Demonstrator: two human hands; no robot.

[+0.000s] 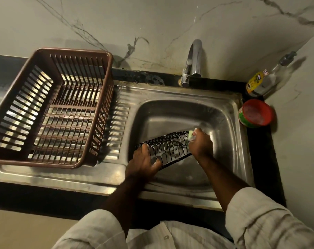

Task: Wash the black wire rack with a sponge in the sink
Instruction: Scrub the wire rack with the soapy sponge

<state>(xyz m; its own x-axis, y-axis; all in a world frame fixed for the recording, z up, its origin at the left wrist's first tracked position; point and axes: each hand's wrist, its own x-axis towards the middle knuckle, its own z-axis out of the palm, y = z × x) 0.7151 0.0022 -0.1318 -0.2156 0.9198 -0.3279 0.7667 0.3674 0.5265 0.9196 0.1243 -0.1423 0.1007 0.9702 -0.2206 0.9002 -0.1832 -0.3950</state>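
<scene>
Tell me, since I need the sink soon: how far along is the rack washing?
Midway. Foam already coats the black wire rack. The left hand holds one end while the right hand presses the sponge to the other. Rinsing is left: the tap shows no water.

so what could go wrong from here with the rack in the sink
The black wire rack looks sudsy and the left hand holds it by one end only, so it could slip and drop into the sink. The right hand presses the sponge against the wires at the other end; it might snag or tear.
</scene>
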